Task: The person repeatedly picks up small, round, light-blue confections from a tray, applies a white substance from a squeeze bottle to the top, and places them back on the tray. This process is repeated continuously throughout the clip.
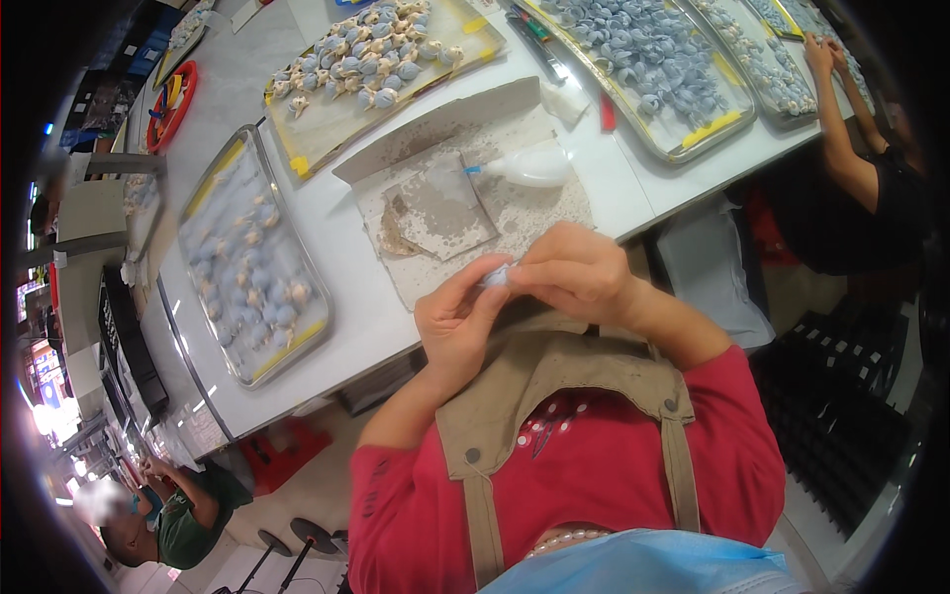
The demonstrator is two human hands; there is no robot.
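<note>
Near the table's front edge, my left hand (460,315) pinches a small blue-grey piece (497,277) between thumb and fingertips. My right hand (579,272) closes on the same piece from the other side, and the fingers hide most of it. Just beyond my hands lies a stained cardboard sheet (534,213) with a folded-up back edge. On it rest a smaller grey, glue-spotted board (445,203) and a white squeeze bottle (537,168) with a blue tip, lying on its side.
A tray (315,259) of blue-and-cream small figures stands at left, another tray (297,148) of them farther back. Blue shell-like pieces (643,59) fill a tray at back right, near a red object (607,112). Other people work at far right (851,148) and lower left (193,510).
</note>
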